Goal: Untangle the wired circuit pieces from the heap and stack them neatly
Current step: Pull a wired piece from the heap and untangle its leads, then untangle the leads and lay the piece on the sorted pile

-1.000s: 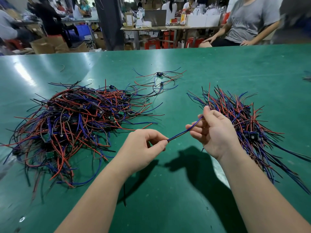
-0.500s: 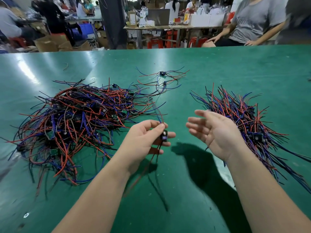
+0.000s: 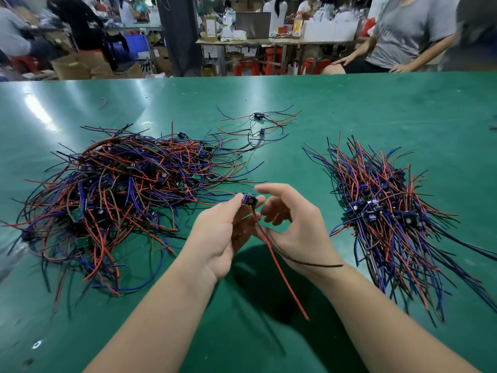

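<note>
Pinched between thumb and fingertips of the left hand [image 3: 223,232], raised above the tabletop [image 3: 349,109] roughly midway between the tangled heap [image 3: 113,189] on the left and the neat stack [image 3: 382,211] on the right: one circuit piece [image 3: 249,201], small board uppermost. Trailing from it toward the body and slightly rightward, a red wire [image 3: 282,273] and a black wire [image 3: 309,262], so long axis running from the grip down and near, not yet lined up with the stack's fanned leads. Much nearer the stack, the right hand [image 3: 293,230], just beside the piece on its stack side. Left grip clamped on the board itself. Right grip apart, fingers loosely curved into an open ring, thumb close by the wires just below the board; touching or not, cannot tell. Black wire crossing in front of the right wrist. Probably calls next for closing the right fingers on the leads and carrying the piece rightward, turned to match the stack. Farther back, a few loose pieces [image 3: 258,125] lying apart from both piles.
</note>
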